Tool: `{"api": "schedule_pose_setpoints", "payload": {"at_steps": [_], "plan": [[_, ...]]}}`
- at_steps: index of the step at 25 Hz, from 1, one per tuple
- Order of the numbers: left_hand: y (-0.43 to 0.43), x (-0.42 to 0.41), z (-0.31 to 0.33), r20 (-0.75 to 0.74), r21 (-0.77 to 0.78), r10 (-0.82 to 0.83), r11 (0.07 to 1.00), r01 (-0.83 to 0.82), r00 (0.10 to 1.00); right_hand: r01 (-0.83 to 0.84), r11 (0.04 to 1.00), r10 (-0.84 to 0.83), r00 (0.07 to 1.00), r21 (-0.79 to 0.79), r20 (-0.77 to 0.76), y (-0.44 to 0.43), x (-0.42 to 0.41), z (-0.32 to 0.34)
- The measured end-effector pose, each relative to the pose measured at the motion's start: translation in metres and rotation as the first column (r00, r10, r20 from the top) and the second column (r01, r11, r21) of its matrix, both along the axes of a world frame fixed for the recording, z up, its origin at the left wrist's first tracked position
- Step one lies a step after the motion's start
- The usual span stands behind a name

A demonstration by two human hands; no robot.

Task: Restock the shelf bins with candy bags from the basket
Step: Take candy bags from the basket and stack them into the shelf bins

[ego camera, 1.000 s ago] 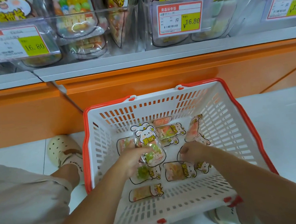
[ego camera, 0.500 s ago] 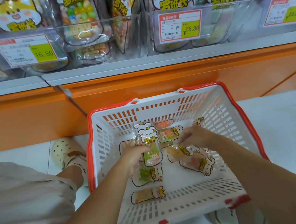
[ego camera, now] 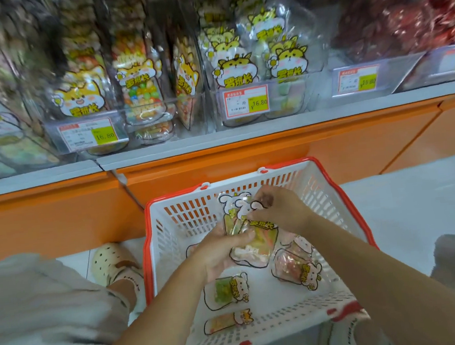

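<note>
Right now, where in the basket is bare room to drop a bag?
Near right corner of the basket, bordered by the green bag, pink bag and orange bag. Crowded in the middle, where left hand and right hand hold bags.

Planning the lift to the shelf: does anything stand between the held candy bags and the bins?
Nothing visible does. The left hand and right hand hold the candy bags over the basket, and the space up to the bins looks open. Only the bins' clear front walls need clearing.
</note>
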State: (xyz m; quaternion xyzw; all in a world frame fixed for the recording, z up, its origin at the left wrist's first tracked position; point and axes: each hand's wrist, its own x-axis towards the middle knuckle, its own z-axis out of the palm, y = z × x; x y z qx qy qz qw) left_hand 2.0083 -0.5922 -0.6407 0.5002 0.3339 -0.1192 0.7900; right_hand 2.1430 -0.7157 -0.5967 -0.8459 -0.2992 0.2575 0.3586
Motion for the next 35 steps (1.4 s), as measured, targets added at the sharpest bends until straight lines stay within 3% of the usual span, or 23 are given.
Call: {"api": "schedule_pose_setpoints", "payload": {"at_steps": [1,2,3,5,6,13,18,25,31,35], "plan": [[-0.001,0.001,0.009,0.010,0.048,0.003,0.999,-0.004,1.000,0.118,0.990,-0.118,0.993,0.082,0.007,-0.002,-0.003,0.008],[-0.003,0.002,0.019,0.012,0.095,0.023,0.995,-0.024,1.000,0.260,0.955,-0.247,0.964,0.141,-0.099,-0.006,-0.006,0.016],[-0.004,0.003,0.029,0.033,0.115,0.048,0.992,-0.051,0.998,0.382,0.912,-0.324,0.894,0.151,-0.309,-0.011,-0.008,0.028],[-0.009,0.003,0.048,0.093,0.146,0.088,0.984,-0.101,0.992,0.380,0.923,-0.227,0.677,0.068,-0.700,-0.024,-0.016,0.040],[-0.012,0.002,0.061,0.123,0.168,0.098,0.979,-0.118,0.988,0.326,0.943,-0.161,0.629,0.070,-0.761,-0.030,-0.023,0.044],[-0.029,0.004,0.126,0.289,0.220,0.017,0.972,-0.084,0.957,0.482,0.830,-0.120,0.647,0.282,-0.753,-0.050,-0.040,0.085],[-0.036,0.019,0.160,0.303,0.168,0.037,0.981,-0.092,0.952,0.490,0.777,-0.057,0.679,0.395,-0.732,-0.064,-0.024,0.118],[-0.041,0.047,0.191,0.361,0.292,-0.079,0.956,-0.032,0.929,0.483,0.703,-0.005,0.737,0.522,-0.676,-0.066,0.005,0.143],[-0.053,0.089,0.241,0.337,0.620,-0.229,0.784,-0.031,0.913,0.467,0.654,0.036,0.767,0.596,-0.641,-0.064,0.026,0.190],[-0.049,0.129,0.283,0.307,0.802,-0.384,0.596,-0.020,0.871,0.413,0.722,0.051,0.768,0.556,-0.638,-0.070,0.071,0.220]]}}
